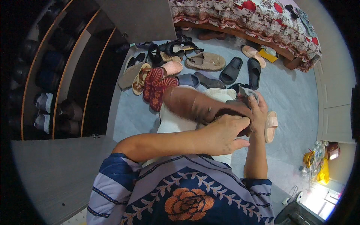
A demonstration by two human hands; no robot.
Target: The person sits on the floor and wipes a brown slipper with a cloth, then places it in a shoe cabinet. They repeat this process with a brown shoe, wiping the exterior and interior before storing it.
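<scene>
A brown leather shoe (187,103) is held up over my lap, its toe pointing left and its surface slightly blurred. My left hand (223,135) reaches across from the left and grips the shoe at its opening, with the fingers partly hidden inside. At the heel end, my right hand (258,111) pinches a grey cloth (247,94) between thumb and fingers, against or close to the shoe. White trousers (177,121) cover my legs beneath it.
Red patterned slippers (156,94), a fuzzy beige slipper (205,61), black slides (231,70) and several other shoes cover the floor ahead. An open shoe cabinet (92,70) stands left. A bed (247,33) is at the back. One pale pink slipper (271,126) lies right.
</scene>
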